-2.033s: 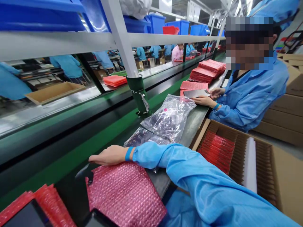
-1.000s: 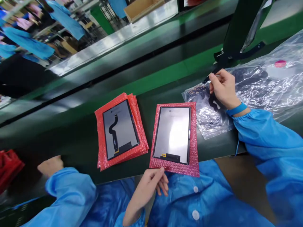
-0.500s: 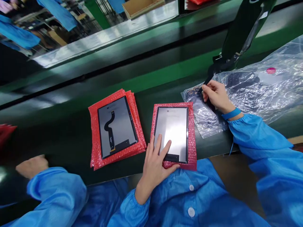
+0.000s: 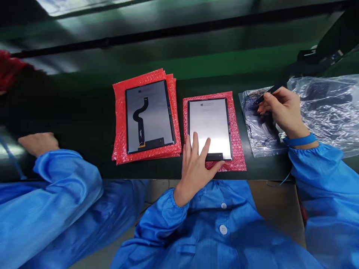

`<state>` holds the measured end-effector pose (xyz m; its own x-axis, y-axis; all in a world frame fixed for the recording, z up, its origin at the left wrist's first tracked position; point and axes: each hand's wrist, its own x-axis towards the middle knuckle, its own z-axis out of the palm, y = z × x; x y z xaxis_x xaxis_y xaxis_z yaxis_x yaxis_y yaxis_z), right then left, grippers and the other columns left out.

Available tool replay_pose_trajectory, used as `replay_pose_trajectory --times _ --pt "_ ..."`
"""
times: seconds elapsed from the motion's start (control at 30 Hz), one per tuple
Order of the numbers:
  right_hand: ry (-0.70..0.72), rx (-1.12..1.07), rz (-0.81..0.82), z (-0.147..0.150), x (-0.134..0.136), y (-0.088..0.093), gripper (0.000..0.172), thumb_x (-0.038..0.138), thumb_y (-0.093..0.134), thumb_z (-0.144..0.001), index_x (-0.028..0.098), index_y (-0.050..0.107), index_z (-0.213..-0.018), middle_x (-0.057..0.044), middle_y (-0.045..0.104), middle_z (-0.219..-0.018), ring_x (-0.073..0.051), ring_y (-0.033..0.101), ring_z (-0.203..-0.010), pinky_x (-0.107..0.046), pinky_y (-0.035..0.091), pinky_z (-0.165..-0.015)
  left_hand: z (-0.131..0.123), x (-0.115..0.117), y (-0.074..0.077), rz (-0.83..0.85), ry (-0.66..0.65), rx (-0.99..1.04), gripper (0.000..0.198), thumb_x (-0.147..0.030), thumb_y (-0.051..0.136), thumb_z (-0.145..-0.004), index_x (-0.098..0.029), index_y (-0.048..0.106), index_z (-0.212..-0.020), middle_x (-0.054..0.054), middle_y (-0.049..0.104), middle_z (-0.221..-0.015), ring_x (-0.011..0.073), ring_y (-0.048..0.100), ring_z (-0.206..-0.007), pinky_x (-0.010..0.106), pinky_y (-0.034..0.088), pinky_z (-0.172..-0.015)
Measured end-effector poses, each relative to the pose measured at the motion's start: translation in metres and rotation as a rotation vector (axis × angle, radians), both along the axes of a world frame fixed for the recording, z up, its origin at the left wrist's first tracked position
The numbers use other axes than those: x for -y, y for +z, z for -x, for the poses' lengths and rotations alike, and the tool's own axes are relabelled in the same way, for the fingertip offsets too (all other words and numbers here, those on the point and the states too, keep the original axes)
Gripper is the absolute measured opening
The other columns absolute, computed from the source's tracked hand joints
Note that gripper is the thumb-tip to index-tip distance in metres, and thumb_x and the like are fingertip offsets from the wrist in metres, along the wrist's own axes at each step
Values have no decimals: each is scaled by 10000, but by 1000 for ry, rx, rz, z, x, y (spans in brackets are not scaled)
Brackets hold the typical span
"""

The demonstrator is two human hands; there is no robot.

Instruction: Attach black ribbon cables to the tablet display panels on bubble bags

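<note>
Left hand [image 4: 196, 164] lies flat, fingers spread, on bare panel [image 4: 211, 127], which rests on red bubble wrap [image 4: 237, 149] at the counter [image 4: 84, 112] edge. Right hand [image 4: 283, 110] pinches a black flex strip [image 4: 266, 95] over clear bag [image 4: 258, 127]. Neighbouring panel [image 4: 148, 116] already carries its strip; this one seemingly lacks it.

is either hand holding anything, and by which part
The right hand pinches a thin black strip near one end. The left hand holds nothing, resting flat on the panel.
</note>
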<state>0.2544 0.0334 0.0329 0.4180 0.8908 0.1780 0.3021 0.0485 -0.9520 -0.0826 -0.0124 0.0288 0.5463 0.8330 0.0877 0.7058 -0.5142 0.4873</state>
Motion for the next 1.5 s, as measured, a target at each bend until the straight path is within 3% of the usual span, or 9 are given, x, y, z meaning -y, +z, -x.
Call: replay_pose_trajectory --times 0.1,0.23,0.37,0.53,0.73,1.2,1.5 --pt "128 -70 99 25 11 7 311 479 824 -900 212 665 -887 -80 731 -760 -205 716 -645 -338 595 -589 9 2 -2 -109 -41 124 662 -435 704 -967 -217 484 -1551 193 284 -1725 411 251 -1608 666 358 -1245" --pt "311 -169 277 67 20 14 345 514 843 -879 204 693 -872 -82 763 -763 -237 761 -704 -342 640 -646 32 9 -7 -189 -49 301 432 -153 626 -994 -218 603 -1421 154 579 -1529 294 553 -1442 511 532 -1175" --pt "461 -209 394 101 21 18 346 505 835 -881 189 697 -848 -93 781 -787 -243 778 -725 -324 642 -662 43 9 -7 -263 -28 304 411 -115 602 -1000 -212 614 -1399 137 694 -1358 266 664 -1296 458 612 -1081" --pt "646 -186 548 130 21 20 289 426 819 -862 189 670 -790 -69 771 -735 -214 761 -687 -285 600 -613 37 10 -6 -302 -56 180 324 -168 646 -987 -180 674 -1309 166 685 -1344 320 649 -1274 496 630 -1018" --pt "677 -101 655 142 22 34 226 291 764 -860 201 603 -729 -37 726 -648 -194 718 -581 -265 528 -523 31 11 -3 -259 -43 165 275 -153 663 -969 -212 729 -1229 143 665 -1347 313 621 -1271 495 609 -1015" --pt "718 -9 595 149 25 35 194 232 658 -904 193 610 -721 -7 700 -624 -178 697 -530 -263 494 -494 31 10 0 -203 -43 150 206 -166 654 -981 -205 739 -1164 123 676 -1329 300 594 -1283 464 565 -1026" --pt "727 14 584 150 24 34 206 212 652 -900 197 591 -703 3 691 -605 -170 698 -516 -254 481 -493 30 10 8 -73 -17 147 168 -210 595 -1024 -226 715 -1141 107 648 -1343 277 578 -1292 445 527 -1035"
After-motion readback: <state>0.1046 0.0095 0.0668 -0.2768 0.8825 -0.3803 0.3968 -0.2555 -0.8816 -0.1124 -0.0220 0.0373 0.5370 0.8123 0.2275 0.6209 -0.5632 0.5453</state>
